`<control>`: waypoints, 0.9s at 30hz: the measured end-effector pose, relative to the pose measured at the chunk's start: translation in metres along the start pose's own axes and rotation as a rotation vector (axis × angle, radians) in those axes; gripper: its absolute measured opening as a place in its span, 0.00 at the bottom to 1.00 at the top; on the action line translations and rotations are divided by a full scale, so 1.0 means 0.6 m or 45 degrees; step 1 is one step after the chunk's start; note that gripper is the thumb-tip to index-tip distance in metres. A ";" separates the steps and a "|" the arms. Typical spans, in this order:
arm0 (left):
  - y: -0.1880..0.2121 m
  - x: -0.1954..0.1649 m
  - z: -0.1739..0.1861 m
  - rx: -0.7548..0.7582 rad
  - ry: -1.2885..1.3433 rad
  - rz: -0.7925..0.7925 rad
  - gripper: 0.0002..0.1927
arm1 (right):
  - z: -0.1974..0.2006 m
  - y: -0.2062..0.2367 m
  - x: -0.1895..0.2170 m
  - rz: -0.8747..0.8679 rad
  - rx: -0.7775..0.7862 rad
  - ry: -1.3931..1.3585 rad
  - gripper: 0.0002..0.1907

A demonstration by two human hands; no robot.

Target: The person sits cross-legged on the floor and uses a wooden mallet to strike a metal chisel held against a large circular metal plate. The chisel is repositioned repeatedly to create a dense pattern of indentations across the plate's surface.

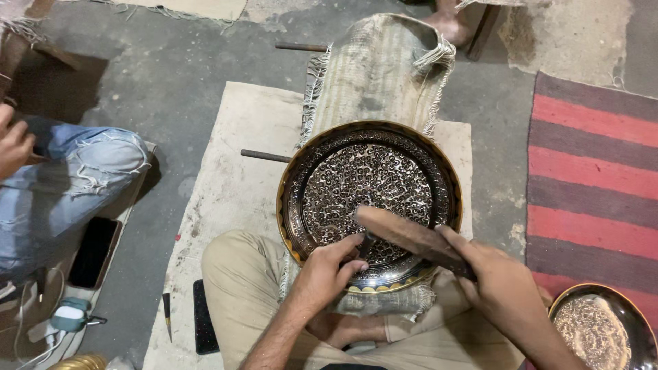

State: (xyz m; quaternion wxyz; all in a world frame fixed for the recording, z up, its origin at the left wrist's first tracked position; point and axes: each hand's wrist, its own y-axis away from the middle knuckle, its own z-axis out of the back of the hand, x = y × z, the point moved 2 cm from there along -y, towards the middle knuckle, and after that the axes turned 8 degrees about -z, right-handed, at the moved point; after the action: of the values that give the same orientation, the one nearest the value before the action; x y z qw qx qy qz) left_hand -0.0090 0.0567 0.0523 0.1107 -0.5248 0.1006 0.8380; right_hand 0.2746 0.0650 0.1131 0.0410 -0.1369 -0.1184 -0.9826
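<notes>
Floor: bare grey concrete (pixel 171 89), with a pale cloth mat (pixel 233 185) spread under the person at work, probably to keep the work off the grit.
Striped rug: red and dark bands (pixel 593 171) at the right, apart from the work.
Woven sack: a folded, fringed sack (pixel 373 75) runs under the tray as padding, so the tray rests tilted toward the person.
Engraved tray: the round metal tray (pixel 370 185), densely patterned with a brass-coloured rim, leans on the sack and against the person's lap, its near edge just below both hands.
Other person: bent knees in torn blue jeans (pixel 75 178) at the left, with a hand (pixel 14 144) above; well apart.
Second tray: a smaller engraved dish (pixel 596 329) at the lower right, beside the right forearm.
Hammer: a wooden-looking mallet (pixel 411 236) lies across the tray's lower part, head over the chisel.
Right hand: (pixel 504 281) fingers clenched round the hammer handle.
Left hand: (pixel 329 270) fingers closed on a small dark chisel (pixel 367 244), held upright on the tray.
Obstacles: two metal rods (pixel 264 155) lie beside the sack; a phone (pixel 92 250) and charger (pixel 68 315) sit at the left.
</notes>
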 end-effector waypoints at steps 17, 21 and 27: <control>0.005 -0.004 0.002 -0.050 -0.001 -0.117 0.24 | 0.010 0.017 -0.014 -0.175 0.081 -0.194 0.44; 0.006 -0.003 0.000 -0.085 -0.050 -0.166 0.25 | 0.034 0.020 -0.022 -0.171 0.133 0.558 0.47; 0.003 0.004 -0.011 -0.041 -0.059 -0.059 0.26 | 0.030 0.007 -0.010 -0.279 -0.095 -0.796 0.36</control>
State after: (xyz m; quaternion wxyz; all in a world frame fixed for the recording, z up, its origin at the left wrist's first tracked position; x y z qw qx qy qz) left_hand -0.0049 0.0535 0.0475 0.1239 -0.5091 0.0724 0.8487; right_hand 0.2853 0.0657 0.1291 -0.1082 -0.4195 -0.1032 -0.8954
